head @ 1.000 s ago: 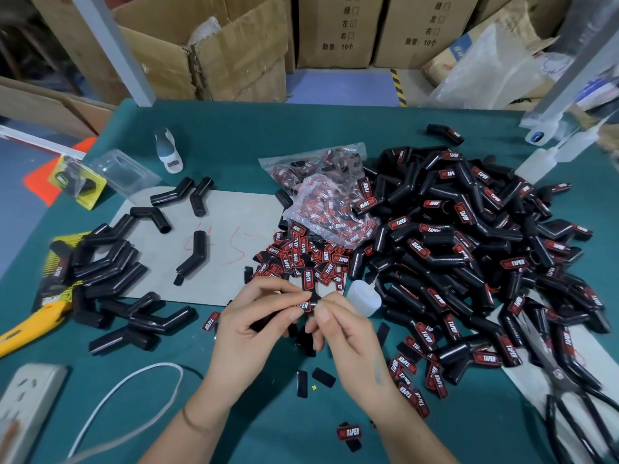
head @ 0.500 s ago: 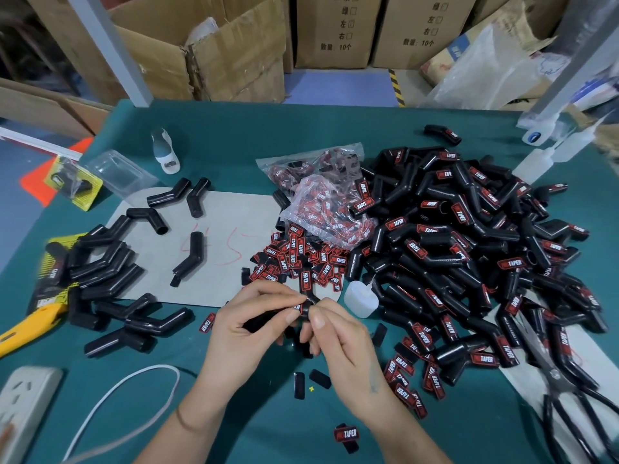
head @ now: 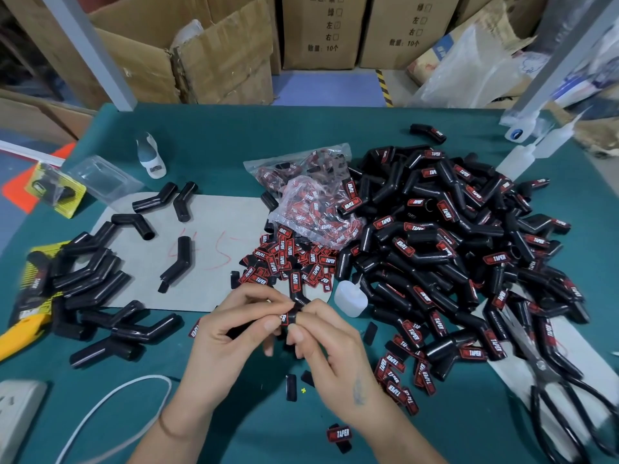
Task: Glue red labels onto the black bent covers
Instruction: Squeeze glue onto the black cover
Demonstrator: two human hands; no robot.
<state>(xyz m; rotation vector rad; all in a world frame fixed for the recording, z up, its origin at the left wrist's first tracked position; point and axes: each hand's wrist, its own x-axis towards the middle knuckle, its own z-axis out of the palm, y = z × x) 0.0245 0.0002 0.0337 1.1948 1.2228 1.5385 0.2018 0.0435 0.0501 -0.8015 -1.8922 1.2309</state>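
— Where are your hands right now?

— Both are up over the green table (head: 234,139), just on your side of the grey card sheet (head: 214,229). Your left hand (head: 231,333) and right hand (head: 330,346) meet on one black bent cover (head: 296,304); thumb and fingertips of each are curled in and pinched on it from either side, and a red label (head: 284,318) shows at the spot where your left thumb presses. Whether that label is fully stuck down I can't tell — your fingers hide most of it.

— And the rest of the covers?

— The big heap of labelled covers (head: 452,249) lies to the right of the card sheet, reaching out to the black scissors (head: 552,373). The bare covers (head: 90,279) are piled at the sheet's left edge, with a few more scattered on the sheet itself.

— Labels?

— Loose red labels (head: 284,262) are spread at the sheet's right edge, just beyond your fingers, with a clear bag of labels (head: 315,209) lying behind them. One single label (head: 338,433) lies face up well on your side of the sheet, near your right wrist.

— Glue?

— A small white glue bottle (head: 350,298) stands just right of your hands, touching the foot of the labelled heap. A yellow utility knife (head: 20,336) lies off the sheet's left corner.
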